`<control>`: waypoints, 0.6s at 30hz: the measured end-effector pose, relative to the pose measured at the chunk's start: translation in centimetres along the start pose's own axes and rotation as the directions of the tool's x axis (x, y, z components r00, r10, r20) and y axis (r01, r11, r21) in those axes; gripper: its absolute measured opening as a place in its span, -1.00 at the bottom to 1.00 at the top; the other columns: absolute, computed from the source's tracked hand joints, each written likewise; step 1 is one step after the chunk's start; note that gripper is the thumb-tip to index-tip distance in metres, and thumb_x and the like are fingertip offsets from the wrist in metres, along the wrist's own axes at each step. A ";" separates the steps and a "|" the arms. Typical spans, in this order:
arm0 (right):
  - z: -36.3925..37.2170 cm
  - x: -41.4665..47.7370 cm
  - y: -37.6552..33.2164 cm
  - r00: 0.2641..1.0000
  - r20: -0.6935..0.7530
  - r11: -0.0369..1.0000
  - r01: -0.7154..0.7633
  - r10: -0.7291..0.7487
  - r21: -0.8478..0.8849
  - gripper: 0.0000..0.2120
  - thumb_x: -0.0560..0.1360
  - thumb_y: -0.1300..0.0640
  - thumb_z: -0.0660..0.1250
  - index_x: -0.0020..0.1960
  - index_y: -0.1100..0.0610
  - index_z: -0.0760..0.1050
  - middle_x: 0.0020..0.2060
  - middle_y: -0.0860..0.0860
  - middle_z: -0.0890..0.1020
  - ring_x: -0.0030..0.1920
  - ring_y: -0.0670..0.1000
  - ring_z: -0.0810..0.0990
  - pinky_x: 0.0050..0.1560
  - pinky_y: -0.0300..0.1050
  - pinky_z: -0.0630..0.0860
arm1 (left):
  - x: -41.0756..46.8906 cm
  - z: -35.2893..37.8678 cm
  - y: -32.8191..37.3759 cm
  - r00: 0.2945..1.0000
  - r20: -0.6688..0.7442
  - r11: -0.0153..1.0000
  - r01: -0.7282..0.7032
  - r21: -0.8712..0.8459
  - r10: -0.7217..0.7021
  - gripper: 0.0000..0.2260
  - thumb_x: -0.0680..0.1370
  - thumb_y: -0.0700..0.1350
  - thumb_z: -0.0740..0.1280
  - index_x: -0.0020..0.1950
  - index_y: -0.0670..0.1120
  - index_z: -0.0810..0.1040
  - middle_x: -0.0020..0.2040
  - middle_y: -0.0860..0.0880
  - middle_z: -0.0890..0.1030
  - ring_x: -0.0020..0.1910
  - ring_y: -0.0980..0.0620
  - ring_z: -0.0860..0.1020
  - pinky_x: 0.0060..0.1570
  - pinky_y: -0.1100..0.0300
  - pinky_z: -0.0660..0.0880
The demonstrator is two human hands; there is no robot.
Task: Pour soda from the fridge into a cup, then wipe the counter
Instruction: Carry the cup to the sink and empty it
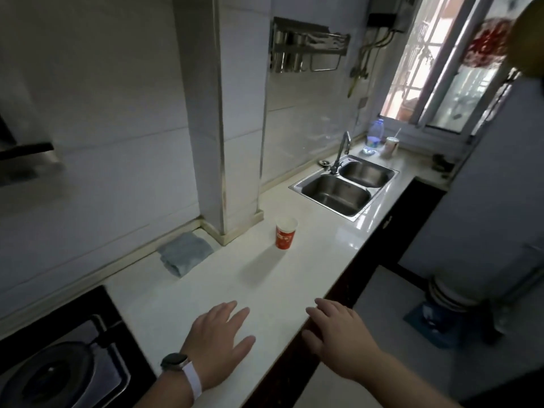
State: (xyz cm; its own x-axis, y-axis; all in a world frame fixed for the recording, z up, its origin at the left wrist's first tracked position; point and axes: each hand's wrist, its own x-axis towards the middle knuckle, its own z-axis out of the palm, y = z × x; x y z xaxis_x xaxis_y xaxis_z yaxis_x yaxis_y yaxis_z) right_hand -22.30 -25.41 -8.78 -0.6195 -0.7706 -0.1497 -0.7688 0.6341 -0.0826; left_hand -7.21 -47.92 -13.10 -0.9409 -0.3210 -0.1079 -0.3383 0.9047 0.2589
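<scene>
**kitchen_newb:** So what's the risk here? Both hands are hovering low over the near end of the counter and neither is holding anything. The left hand is spreading flat with the fingers open, and the right hand is hanging open right at the front edge, fingers loosely curled. No soda in sight, so I'm guessing the fridge trip isn't done yet.

**pourmaster:** Yeah, nothing's gripped. The cup is standing upright and alone mid-counter, between the tiled column and the sink, well apart from both hands. It's looking like a light paper cup and I can't see anything in it, so that's my main worry: an empty one is tipping or skating the second a bottle neck bumps the rim, or when the stream is hitting one side hard.

**kitchen_newb:** And fizz?

**pourmaster:** Probably. If the soda's getting shaken on the way over, it's foaming past the rim. I'd be steadying the cup with the free hand while pouring.

**kitchen_newb:** At least the cloth is lying folded against the wall, just left of the column.

**pourmaster:** True, but it's sitting near the stove, so a wide wiping sweep is risking dragging liquid that way, or knocking the full cup.
</scene>
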 end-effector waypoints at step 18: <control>0.6 6.6 11.0 0.997 0.049 0.995 -0.057 0.053 0.082 -0.54 0.58 -0.23 0.08 0.39 -0.05 0.37 0.36 -0.09 0.41 0.36 -0.01 0.35 0.31 -0.08 0.29 | 12.2 2.9 4.8 0.998 0.063 0.999 0.000 0.040 -0.003 -0.46 0.56 0.31 0.10 0.51 0.15 0.30 0.57 0.02 0.24 0.55 0.04 0.16 0.46 0.06 0.16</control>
State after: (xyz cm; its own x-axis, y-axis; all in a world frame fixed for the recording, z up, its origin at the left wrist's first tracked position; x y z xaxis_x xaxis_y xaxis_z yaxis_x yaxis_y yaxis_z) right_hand -34.76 -23.48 -11.30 -0.6508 -0.7319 -0.2018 -0.7169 0.6799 -0.1542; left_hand -20.30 -46.72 -15.98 -0.9372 -0.3049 -0.1691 -0.3375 0.9153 0.2199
